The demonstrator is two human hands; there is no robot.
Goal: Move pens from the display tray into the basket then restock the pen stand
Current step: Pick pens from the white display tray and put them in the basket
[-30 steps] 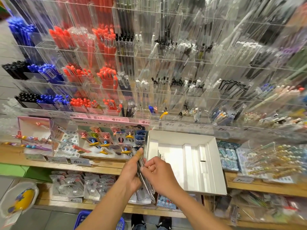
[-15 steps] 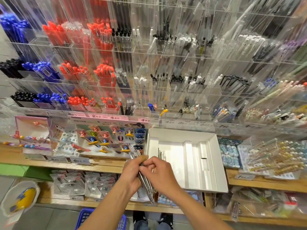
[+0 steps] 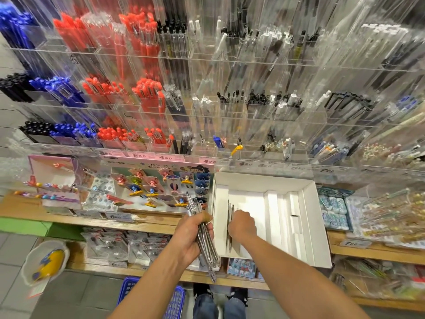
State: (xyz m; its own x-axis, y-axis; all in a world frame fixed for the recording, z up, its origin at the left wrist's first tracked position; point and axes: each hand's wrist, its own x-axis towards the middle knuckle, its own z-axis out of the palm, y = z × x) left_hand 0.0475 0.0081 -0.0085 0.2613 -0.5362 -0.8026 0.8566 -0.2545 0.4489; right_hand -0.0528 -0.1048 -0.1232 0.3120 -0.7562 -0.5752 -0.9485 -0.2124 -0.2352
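- A bundle of clear pens (image 3: 204,240) is gripped by the left hand (image 3: 188,236), fingers curled round it, just left of the white display tray (image 3: 310,226).
- The few pens left in the tray (image 3: 230,210) are being reached by the right hand (image 3: 241,225) — its fingers are hidden, so their state cannot be told.
- The blue basket (image 3: 176,302) sits on the floor below — nothing is seen dropped in yet, and restocking appears not begun.
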